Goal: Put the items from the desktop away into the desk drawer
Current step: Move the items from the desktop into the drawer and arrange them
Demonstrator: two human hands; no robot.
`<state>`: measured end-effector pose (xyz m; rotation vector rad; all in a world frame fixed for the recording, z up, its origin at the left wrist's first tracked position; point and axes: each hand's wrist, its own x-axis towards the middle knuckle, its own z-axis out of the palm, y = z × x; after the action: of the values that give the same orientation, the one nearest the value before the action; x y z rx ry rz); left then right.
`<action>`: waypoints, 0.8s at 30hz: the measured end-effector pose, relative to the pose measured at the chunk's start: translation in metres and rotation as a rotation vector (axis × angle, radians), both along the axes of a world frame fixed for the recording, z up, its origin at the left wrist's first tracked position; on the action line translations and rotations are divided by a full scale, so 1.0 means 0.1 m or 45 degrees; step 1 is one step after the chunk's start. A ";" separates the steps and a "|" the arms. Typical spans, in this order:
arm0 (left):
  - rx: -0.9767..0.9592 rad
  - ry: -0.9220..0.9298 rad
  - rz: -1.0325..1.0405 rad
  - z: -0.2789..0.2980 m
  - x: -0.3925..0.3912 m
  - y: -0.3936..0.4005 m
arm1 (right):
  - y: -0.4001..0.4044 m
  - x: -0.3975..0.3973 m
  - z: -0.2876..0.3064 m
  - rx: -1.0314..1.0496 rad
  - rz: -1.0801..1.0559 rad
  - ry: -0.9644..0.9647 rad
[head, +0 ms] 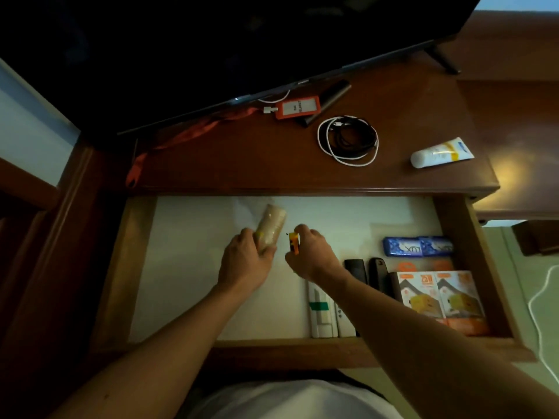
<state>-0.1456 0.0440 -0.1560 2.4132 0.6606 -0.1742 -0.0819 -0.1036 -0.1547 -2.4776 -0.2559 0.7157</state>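
Note:
The desk drawer (193, 267) is pulled open with a white liner. Over its middle, my left hand (246, 261) grips a beige cylindrical packet (270, 226) wrapped in clear film. Right beside it, my right hand (311, 252) pinches a small orange and yellow item (293, 241). On the desktop (242, 158) above lie an orange badge holder (298, 107) with a red lanyard (187, 136), a coil of black and white cables (348, 140), and a white tube (441, 152) at the right.
The drawer's right side holds blue packets (417, 246), two black remotes (367, 272), orange boxes (441, 300) and white remotes (323, 313). A dark TV screen (211, 40) overhangs the back of the desk, with a dark flat object (331, 98) under it.

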 end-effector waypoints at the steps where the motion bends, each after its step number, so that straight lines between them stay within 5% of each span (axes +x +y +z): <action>1: -0.044 0.079 0.016 -0.06 -0.06 -0.04 | -0.03 -0.05 -0.06 -0.038 0.019 0.047; 9: -0.417 0.403 0.011 -0.38 -0.31 -0.18 | -0.23 -0.27 -0.22 -0.291 0.261 0.140; 24: -0.504 0.569 -0.240 -0.36 -0.29 -0.24 | -0.32 -0.33 -0.43 -0.511 0.660 -0.016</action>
<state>-0.1742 0.0200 -0.1916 2.0564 0.5248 -0.8582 -0.1153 -0.1356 -0.1975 -2.8206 -0.8553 1.0445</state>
